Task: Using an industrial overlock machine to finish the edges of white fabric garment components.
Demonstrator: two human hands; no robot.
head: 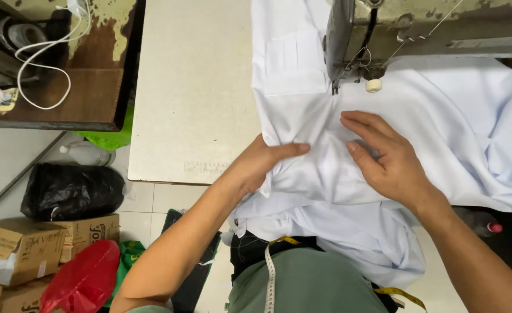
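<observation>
White shirt (441, 116) spread under the sewing machine (383, 29), pocket up at the needle, hem spilling off the table (192, 87) into the lap. Left hand (261, 162) pinching a fold of cloth at the shirt's left edge, thumb on top. Right hand (383, 156) flat, fingers (360, 124) spread and pressing the cloth just below the presser foot, grasping nothing. Bare tabletop open to the left; table edge just below the hands. Tape measure (270, 272) draped over the lap.
</observation>
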